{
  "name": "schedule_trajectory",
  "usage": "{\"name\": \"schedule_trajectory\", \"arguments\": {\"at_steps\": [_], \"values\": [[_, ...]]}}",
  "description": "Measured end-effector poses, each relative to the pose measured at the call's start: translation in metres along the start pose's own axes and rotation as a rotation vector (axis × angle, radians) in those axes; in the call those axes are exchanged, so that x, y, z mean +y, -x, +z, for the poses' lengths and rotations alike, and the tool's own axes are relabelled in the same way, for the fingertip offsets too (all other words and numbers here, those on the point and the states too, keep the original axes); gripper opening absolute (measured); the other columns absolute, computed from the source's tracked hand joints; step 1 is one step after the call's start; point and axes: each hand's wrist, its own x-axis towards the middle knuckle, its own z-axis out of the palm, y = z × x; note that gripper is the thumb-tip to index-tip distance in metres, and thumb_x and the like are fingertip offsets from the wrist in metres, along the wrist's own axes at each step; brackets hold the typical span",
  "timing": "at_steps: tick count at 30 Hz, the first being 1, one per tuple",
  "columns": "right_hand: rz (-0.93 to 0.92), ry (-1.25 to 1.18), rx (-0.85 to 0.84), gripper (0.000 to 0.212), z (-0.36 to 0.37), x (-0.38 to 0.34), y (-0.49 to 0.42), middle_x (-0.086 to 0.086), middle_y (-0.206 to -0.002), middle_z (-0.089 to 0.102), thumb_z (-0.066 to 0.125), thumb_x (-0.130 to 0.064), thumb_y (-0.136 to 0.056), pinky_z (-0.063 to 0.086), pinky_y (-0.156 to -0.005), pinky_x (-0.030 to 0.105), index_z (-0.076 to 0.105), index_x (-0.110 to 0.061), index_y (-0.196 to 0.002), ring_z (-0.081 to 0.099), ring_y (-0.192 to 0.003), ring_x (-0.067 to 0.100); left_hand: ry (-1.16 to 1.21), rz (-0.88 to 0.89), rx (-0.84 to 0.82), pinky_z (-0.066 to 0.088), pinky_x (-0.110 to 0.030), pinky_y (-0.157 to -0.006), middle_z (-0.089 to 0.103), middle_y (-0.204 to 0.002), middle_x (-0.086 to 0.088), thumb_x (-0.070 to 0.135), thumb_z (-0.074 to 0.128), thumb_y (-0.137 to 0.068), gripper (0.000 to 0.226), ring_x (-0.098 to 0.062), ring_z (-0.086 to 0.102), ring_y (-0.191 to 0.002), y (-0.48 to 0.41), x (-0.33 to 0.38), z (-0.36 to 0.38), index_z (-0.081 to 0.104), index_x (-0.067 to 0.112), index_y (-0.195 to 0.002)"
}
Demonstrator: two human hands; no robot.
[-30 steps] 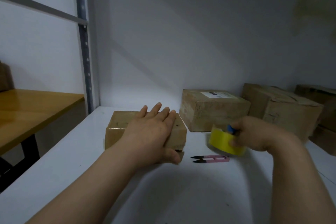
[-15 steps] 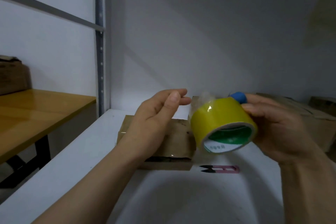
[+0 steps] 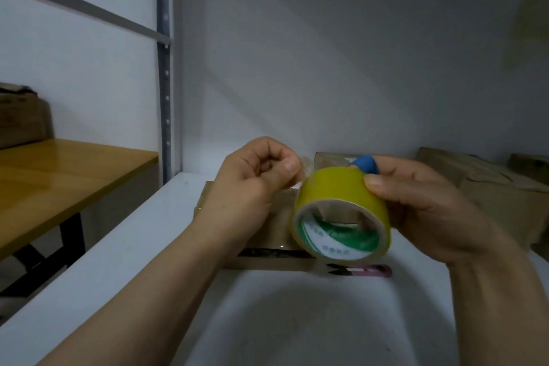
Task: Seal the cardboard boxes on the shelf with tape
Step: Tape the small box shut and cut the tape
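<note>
Leaving the small cardboard box (image 3: 280,218) on the shelf (image 3: 142,249), the left hand (image 3: 252,187) now pinches the free end of the yellow tape roll (image 3: 332,187) gripped by the right hand (image 3: 424,208), readying a strip.

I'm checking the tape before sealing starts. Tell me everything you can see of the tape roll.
The tape roll looks glossy yellow, wound on a brown cardboard core with green-and-white print inside. It is held above the white shelf, open end tilted toward the camera. The right hand grips it, thumb on the outer face, a blue-capped fingertip on top. The left hand pinches its loose clear end.
</note>
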Motion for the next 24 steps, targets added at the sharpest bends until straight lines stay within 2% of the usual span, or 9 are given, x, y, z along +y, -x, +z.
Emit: {"name": "schedule_trajectory", "arguments": {"at_steps": [4, 6, 8, 10, 12, 15, 19, 21, 24], "values": [[0.057, 0.034, -0.123, 0.076, 0.007, -0.013, 0.014, 0.025, -0.083, 0.065, 0.088, -0.057, -0.06, 0.05, -0.057, 0.039, 0.066, 0.002, -0.101, 0.062, -0.069, 0.034, -0.075, 0.015, -0.077, 0.059, -0.041, -0.073, 0.064, -0.079, -0.018, 0.003, 0.06, -0.097, 0.014, -0.024, 0.074, -0.083, -0.002, 0.011, -0.011, 0.062, 0.008, -0.084], [0.085, 0.074, -0.146, 0.07, 0.008, -0.02, 0.021, 0.02, -0.069, 0.066, 0.087, -0.061, -0.06, 0.041, -0.053, 0.038, 0.069, 0.0, -0.089, 0.058, -0.057, 0.031, -0.107, -0.021, -0.221, 0.059, -0.036, -0.061, 0.058, -0.072, -0.013, 0.009, 0.062, -0.093, 0.011, -0.023, 0.066, -0.068, -0.002, 0.018, -0.018, 0.064, 0.012, -0.082], [0.095, 0.069, -0.196, 0.06, 0.014, -0.02, 0.029, 0.014, -0.074, 0.073, 0.085, -0.06, -0.063, 0.041, -0.058, 0.039, 0.073, -0.007, -0.09, 0.063, -0.061, 0.029, -0.156, -0.037, -0.316, 0.056, -0.031, -0.057, 0.057, -0.068, -0.011, 0.014, 0.061, -0.091, 0.011, -0.024, 0.061, -0.061, -0.01, 0.028, -0.025, 0.063, 0.013, -0.081], [0.093, -0.013, -0.252, 0.051, 0.027, -0.015, 0.036, 0.011, -0.089, 0.077, 0.088, -0.049, -0.065, 0.053, -0.067, 0.039, 0.076, -0.017, -0.104, 0.071, -0.076, 0.028, -0.303, 0.015, -0.378, 0.055, -0.029, -0.058, 0.06, -0.066, -0.007, 0.008, 0.059, -0.097, 0.014, -0.023, 0.062, -0.06, -0.026, 0.037, -0.03, 0.062, 0.011, -0.084], [0.106, -0.09, -0.225, 0.046, 0.044, -0.011, 0.039, 0.004, -0.093, 0.078, 0.09, -0.042, -0.064, 0.058, -0.069, 0.028, 0.077, -0.028, -0.105, 0.074, -0.082, 0.016, -0.455, 0.039, -0.479, 0.057, -0.031, -0.064, 0.062, -0.068, -0.005, 0.003, 0.059, -0.097, 0.012, -0.022, 0.064, -0.064, -0.046, 0.044, -0.028, 0.064, 0.008, -0.087], [0.186, -0.145, -0.119, 0.048, 0.061, -0.012, 0.041, 0.006, -0.086, 0.077, 0.09, -0.054, -0.056, 0.057, -0.067, 0.024, 0.079, -0.028, -0.095, 0.074, -0.078, 0.015, -0.588, -0.001, -0.597, 0.057, -0.027, -0.069, 0.063, -0.072, -0.006, 0.002, 0.059, -0.097, 0.01, -0.016, 0.063, -0.066, -0.074, 0.043, -0.02, 0.065, 0.005, -0.09], [0.306, -0.294, 0.013, 0.056, 0.078, -0.006, 0.047, 0.011, -0.075, 0.073, 0.088, -0.066, -0.048, 0.055, -0.066, 0.026, 0.078, -0.018, -0.075, 0.072, -0.068, 0.019, -0.686, -0.003, -0.561, 0.058, -0.022, -0.069, 0.065, -0.077, -0.006, 0.006, 0.06, -0.097, 0.008, -0.01, 0.063, -0.066, -0.107, 0.033, -0.018, 0.066, 0.005, -0.092], [0.353, -0.325, 0.178, 0.064, 0.088, 0.004, 0.046, 0.012, -0.08, 0.075, 0.086, -0.067, -0.05, 0.058, -0.07, 0.033, 0.077, -0.014, -0.085, 0.074, -0.074, 0.023, -0.744, -0.049, -0.601, 0.059, -0.024, -0.072, 0.065, -0.08, -0.008, 0.008, 0.062, -0.097, 0.007, -0.01, 0.064, -0.067, -0.118, 0.023, -0.015, 0.067, 0.006, -0.092], [0.41, -0.265, 0.287, 0.07, 0.097, 0.017, 0.04, 0.008, -0.089, 0.078, 0.075, -0.066, -0.053, 0.055, -0.093, 0.049, 0.072, -0.019, -0.104, 0.075, -0.088, 0.025, -0.833, -0.097, -0.631, 0.061, -0.036, -0.079, 0.066, -0.08, -0.007, 0.012, 0.064, -0.096, 0.008, -0.013, 0.066, -0.071, -0.131, 0.004, -0.009, 0.067, 0.01, -0.089]]}}
